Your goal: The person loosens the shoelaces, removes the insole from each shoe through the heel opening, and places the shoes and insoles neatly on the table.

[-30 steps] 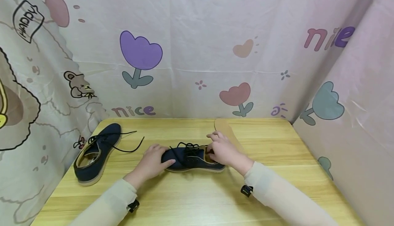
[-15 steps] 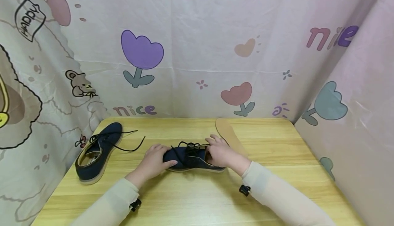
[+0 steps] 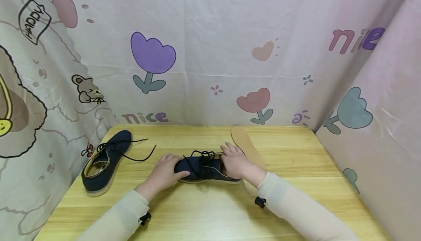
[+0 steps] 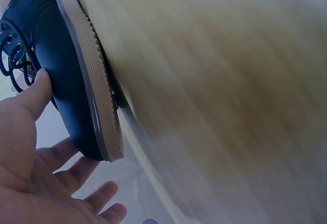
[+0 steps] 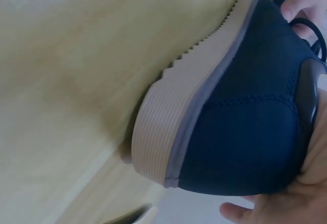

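A navy lace-up shoe [image 3: 210, 173] with a pale sole stands on the table, toe to the left, its black laces [image 3: 207, 157] loosely gathered on top. My left hand [image 3: 164, 171] grips the toe; in the left wrist view its thumb presses the upper, with fingers round the toe end. My right hand [image 3: 237, 163] is at the shoe's opening with some digits inside, out of sight. Its other fingers reach past the far side. In the right wrist view that hand is partly behind the heel [image 5: 240, 147]. What the hidden digits hold does not show.
A matching navy shoe [image 3: 106, 164], its laces trailing to the right, stands at the table's left side. Behind my right hand lies a flat tan insole [image 3: 246, 144]. Printed curtains [image 3: 197, 51] enclose the back and sides of the wooden table [image 3: 210, 211].
My right hand has moved slightly left, farther into the shoe's opening, uncovering more of the insole. My left hand keeps its grip on the toe. The head view has shifted a little.
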Motion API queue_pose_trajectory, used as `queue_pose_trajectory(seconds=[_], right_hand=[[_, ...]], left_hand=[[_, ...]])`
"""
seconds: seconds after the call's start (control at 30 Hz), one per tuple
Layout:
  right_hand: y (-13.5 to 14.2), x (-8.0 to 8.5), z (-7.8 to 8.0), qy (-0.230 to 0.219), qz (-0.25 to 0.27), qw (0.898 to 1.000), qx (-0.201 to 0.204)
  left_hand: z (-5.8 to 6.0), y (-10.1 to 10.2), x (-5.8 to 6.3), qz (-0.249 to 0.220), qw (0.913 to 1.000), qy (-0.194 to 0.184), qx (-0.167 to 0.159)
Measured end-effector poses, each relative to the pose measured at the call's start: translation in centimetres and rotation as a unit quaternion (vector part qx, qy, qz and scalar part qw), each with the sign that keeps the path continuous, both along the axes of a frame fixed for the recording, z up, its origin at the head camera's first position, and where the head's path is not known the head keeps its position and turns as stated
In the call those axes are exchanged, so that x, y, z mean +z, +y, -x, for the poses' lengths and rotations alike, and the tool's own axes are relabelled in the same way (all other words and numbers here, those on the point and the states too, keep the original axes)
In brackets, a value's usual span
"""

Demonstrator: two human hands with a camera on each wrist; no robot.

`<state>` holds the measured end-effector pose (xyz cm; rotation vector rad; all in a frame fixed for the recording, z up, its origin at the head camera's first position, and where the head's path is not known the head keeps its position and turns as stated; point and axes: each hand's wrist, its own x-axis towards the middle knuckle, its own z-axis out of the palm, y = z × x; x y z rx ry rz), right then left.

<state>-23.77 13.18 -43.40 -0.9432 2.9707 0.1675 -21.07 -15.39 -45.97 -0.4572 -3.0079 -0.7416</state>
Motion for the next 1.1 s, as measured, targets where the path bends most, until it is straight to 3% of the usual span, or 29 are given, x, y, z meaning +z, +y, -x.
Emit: queue_pose_trajectory(seconds=[0.23, 0.43, 0.67, 0.93, 1.1], right_hand=[[-0.4, -0.1, -0.3, 0.004, 0.003, 1.0, -0.013], [-0.8, 0.2, -0.2, -0.022, 0.02, 0.999, -0.026], [-1.2, 0.6, 0.0, -0.049, -0.004, 0.997, -0.052], [-0.7, -0.2, 0.3, -0.032, 0.071, 0.996, -0.041], [0.2, -1.0, 0.5, -0.026, 0.154, 0.988, 0.005]], left_hand=[[0.1, -0.1, 0.0, -0.005, 1.0, 0.002, 0.0], [0.2, -0.3, 0.0, -0.01, 0.9999, 0.011, -0.002], [0.2, -0.3, 0.0, -0.007, 1.0, 0.003, -0.001], [0.2, -0.2, 0.1, -0.006, 1.0, 0.0, 0.002], [0.2, -0.1, 0.0, -0.009, 0.9999, -0.005, 0.002]])
